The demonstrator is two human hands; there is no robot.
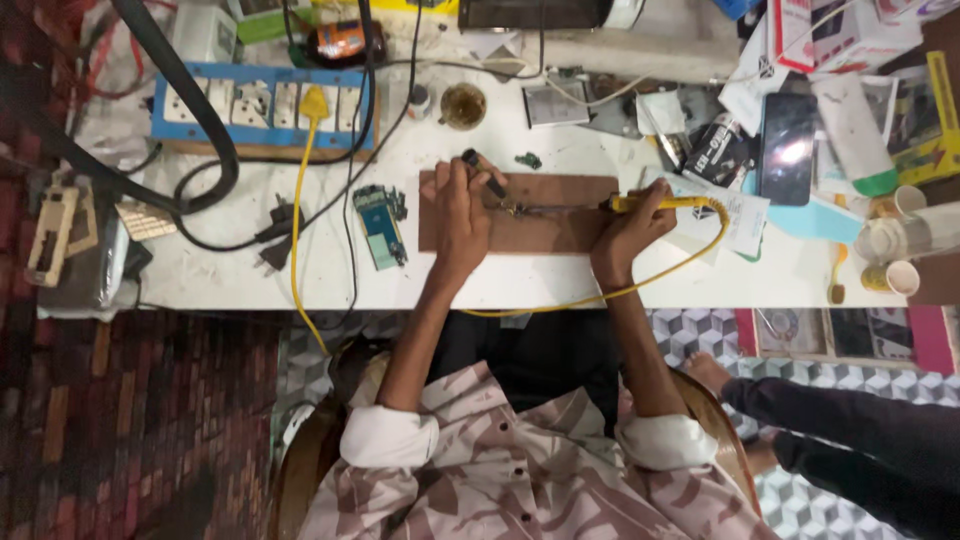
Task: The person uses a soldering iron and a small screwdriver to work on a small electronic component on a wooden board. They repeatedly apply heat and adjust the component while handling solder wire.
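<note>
2 hands work over 1 brown board (545, 235) lying flat near the middle of the white worktop (230, 280). The left hand (458, 210) rests on the board's left part, its fingers (478, 176) pinched around 1 slim black-handled tool (484, 174) that slants down to the right toward the board's centre. The right hand (630, 225) sits at the board's right end, fingers clenched around the yellow grip of 1 soldering iron (640, 203); its dark metal shaft runs left across the board, and its tip meets the black tool's tip at a small part (512, 208) too tiny to make out. 1 yellow cable (700, 252) leaves the iron's handle, loops right and curves back along the near edge of the worktop.

Left of the board, just beside it, lies 1 blue-green circuit board (378, 225). Farther left, 1 blue switchboard (262, 107) carries a row of white sockets with 1 yellow plug (314, 103) in it, and black cords cross in front. Beyond the board stands 1 small round pot (463, 105) with brownish contents. To the right, 1 dark phone (787, 148) lies face up among papers, 1 white tube with a green cap (855, 125) beside it, and 2 small paper cups (895, 277) stand near the right edge, with a third cup-like container between them. Boxes and scraps crowd the far right corner. Another person's dark-sleeved limb (850, 420) and bare foot show at the near right, below the worktop.
</note>
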